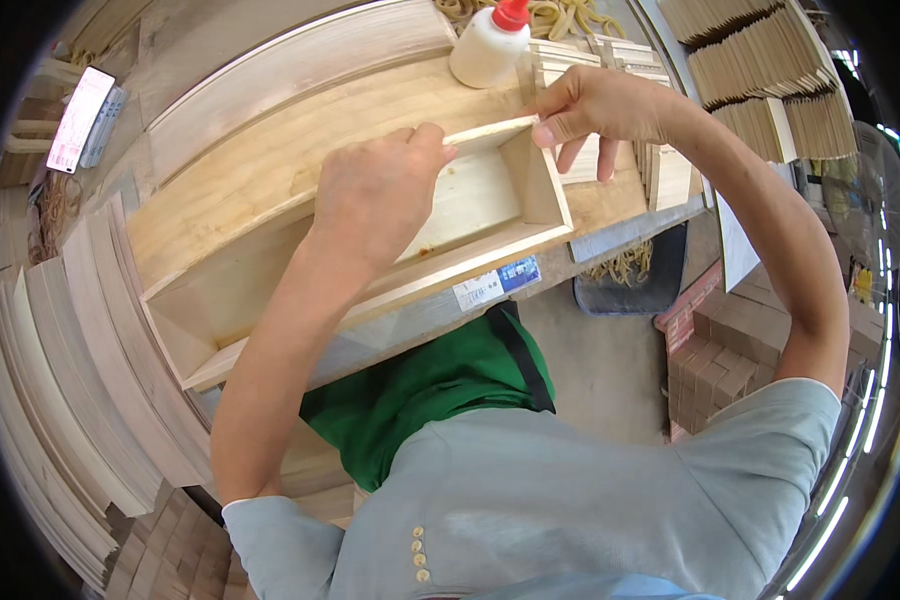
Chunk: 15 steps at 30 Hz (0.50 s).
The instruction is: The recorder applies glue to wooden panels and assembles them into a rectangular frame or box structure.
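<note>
A long, shallow box of pale wood, open at the top, lies aslant along the workbench in front of me. My left hand reaches across it, its fingers curled over the far wall near the middle. At the box's far right corner, my right hand pinches the rim between thumb and fingers, the other fingers hanging apart. My left hand and forearm hide part of the inside. Just beyond the box stands a white squeeze bottle with a red cap.
Short wooden pieces lie right of the box. Stacked thin slats fill the upper right, and long boards stand at the left. A dark bin holding yellowish bands sits below the bench. A lit phone is at far left.
</note>
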Each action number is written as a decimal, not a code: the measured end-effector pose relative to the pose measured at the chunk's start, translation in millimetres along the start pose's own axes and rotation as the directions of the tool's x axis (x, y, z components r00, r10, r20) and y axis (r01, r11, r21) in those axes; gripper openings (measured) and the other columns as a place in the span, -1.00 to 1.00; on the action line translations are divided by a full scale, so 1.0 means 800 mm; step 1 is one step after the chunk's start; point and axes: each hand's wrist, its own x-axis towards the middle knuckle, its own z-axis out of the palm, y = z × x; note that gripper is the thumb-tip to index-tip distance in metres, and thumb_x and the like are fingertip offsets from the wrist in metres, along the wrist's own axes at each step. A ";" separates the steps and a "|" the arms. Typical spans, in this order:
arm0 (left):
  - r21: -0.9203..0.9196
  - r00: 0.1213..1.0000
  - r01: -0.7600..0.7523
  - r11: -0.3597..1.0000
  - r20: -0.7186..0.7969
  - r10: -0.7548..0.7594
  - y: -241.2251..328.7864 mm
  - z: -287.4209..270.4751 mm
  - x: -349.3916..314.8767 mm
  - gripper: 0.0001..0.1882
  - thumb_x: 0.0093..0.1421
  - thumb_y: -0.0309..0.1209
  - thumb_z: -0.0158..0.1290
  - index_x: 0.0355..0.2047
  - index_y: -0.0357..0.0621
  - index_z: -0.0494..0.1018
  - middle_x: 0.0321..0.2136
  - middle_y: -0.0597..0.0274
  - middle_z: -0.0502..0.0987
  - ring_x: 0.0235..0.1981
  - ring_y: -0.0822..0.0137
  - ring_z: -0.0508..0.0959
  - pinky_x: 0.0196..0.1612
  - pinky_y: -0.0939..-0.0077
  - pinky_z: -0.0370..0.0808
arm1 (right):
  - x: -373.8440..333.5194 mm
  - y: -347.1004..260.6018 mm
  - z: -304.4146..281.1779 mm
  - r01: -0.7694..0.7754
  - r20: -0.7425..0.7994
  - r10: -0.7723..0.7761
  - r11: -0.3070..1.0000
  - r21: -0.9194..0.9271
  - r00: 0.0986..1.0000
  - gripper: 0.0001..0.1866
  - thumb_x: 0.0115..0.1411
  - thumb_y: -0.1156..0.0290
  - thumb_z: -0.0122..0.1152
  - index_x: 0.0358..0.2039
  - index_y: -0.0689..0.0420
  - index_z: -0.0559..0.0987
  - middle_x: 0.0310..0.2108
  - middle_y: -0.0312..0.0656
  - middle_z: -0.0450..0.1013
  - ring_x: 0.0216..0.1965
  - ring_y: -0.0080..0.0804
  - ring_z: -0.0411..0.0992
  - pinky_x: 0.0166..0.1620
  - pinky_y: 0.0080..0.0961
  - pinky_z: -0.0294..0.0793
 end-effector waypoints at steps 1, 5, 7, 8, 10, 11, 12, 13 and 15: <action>0.001 1.000 -0.004 1.000 0.006 0.004 0.004 0.002 0.000 -0.82 0.19 -0.30 0.05 -0.40 -0.16 0.46 -0.56 0.08 0.54 -0.54 0.08 0.54 -0.50 0.20 0.42 | 0.001 0.001 0.001 0.014 -0.017 -0.014 1.000 0.009 1.000 -0.47 0.17 0.16 0.20 0.04 0.29 0.46 -0.24 -0.07 0.51 -0.32 -0.36 0.58 -0.62 -0.50 0.61; 0.106 0.907 -0.247 0.963 -0.325 0.268 0.068 0.009 -0.013 -0.75 0.08 -0.23 0.15 -0.38 -0.16 0.48 -0.49 0.18 0.52 -0.43 0.17 0.55 -0.37 0.25 0.46 | 0.000 0.010 0.006 0.072 -0.063 -0.068 0.995 0.064 0.996 -0.41 0.16 0.16 0.21 0.10 0.29 0.41 -0.30 -0.09 0.51 -0.36 -0.38 0.57 -0.53 -0.45 0.63; 0.057 0.967 -0.166 0.985 -0.188 0.173 0.097 0.020 -0.023 -0.72 0.04 -0.21 0.18 -0.41 -0.16 0.48 -0.48 0.21 0.50 -0.41 0.19 0.55 -0.34 0.27 0.46 | 0.000 0.008 0.008 0.121 -0.066 -0.116 0.990 0.077 0.991 -0.39 0.15 0.17 0.22 0.11 0.31 0.38 -0.32 -0.11 0.51 -0.38 -0.42 0.56 -0.48 -0.43 0.64; 0.031 0.977 -0.144 0.989 -0.152 0.147 0.098 0.041 -0.025 -0.70 0.03 -0.17 0.19 -0.44 -0.16 0.47 -0.51 0.20 0.48 -0.43 0.18 0.54 -0.35 0.28 0.47 | 0.002 0.005 0.010 0.141 -0.055 -0.137 0.988 0.069 0.989 -0.39 0.15 0.17 0.22 0.11 0.31 0.38 -0.32 -0.11 0.51 -0.38 -0.42 0.56 -0.48 -0.43 0.64; 0.023 0.987 -0.097 0.995 -0.124 0.099 0.101 0.062 -0.023 -0.68 0.01 -0.14 0.19 -0.47 -0.15 0.47 -0.55 0.19 0.46 -0.45 0.17 0.54 -0.36 0.30 0.47 | 0.002 0.004 0.013 0.149 -0.120 -0.139 0.985 0.087 0.983 -0.38 0.15 0.19 0.21 0.13 0.31 0.36 -0.30 -0.11 0.51 -0.36 -0.42 0.55 -0.50 -0.43 0.63; -0.023 0.985 -0.105 0.994 -0.142 0.101 0.100 0.064 -0.022 -0.68 0.03 -0.13 0.17 -0.49 -0.15 0.46 -0.54 0.18 0.47 -0.44 0.17 0.54 -0.36 0.30 0.47 | 0.004 0.006 0.013 0.183 -0.096 -0.176 0.980 0.074 0.980 -0.38 0.15 0.19 0.21 0.13 0.31 0.36 -0.30 -0.11 0.51 -0.36 -0.42 0.55 -0.50 -0.43 0.63; -0.066 0.982 -0.111 0.992 -0.164 0.099 0.099 0.064 -0.022 -0.67 0.05 -0.12 0.16 -0.51 -0.15 0.46 -0.54 0.18 0.47 -0.43 0.18 0.55 -0.36 0.31 0.47 | 0.004 0.012 0.010 0.159 -0.097 -0.152 0.985 0.065 0.984 -0.38 0.18 0.15 0.18 0.15 0.28 0.34 -0.28 -0.11 0.50 -0.36 -0.42 0.55 -0.52 -0.45 0.61; -0.058 0.988 -0.101 0.993 -0.123 0.094 0.101 0.065 -0.024 -0.69 0.09 -0.13 0.12 -0.50 -0.15 0.47 -0.53 0.17 0.48 -0.42 0.19 0.56 -0.35 0.32 0.48 | 0.005 0.020 0.008 0.135 -0.095 -0.129 0.989 0.058 0.987 -0.37 0.20 0.10 0.14 0.17 0.25 0.33 -0.25 -0.12 0.50 -0.36 -0.41 0.54 -0.54 -0.47 0.59; -0.021 0.993 -0.095 0.995 -0.071 0.094 0.101 0.068 -0.027 -0.74 0.12 -0.20 0.06 -0.49 -0.15 0.49 -0.50 0.15 0.51 -0.40 0.21 0.57 -0.34 0.34 0.49 | -0.004 0.021 0.016 0.168 -0.159 -0.161 0.985 0.034 0.974 -0.38 0.22 0.06 0.09 0.18 0.19 0.33 -0.25 -0.15 0.49 -0.33 -0.44 0.54 -0.53 -0.49 0.58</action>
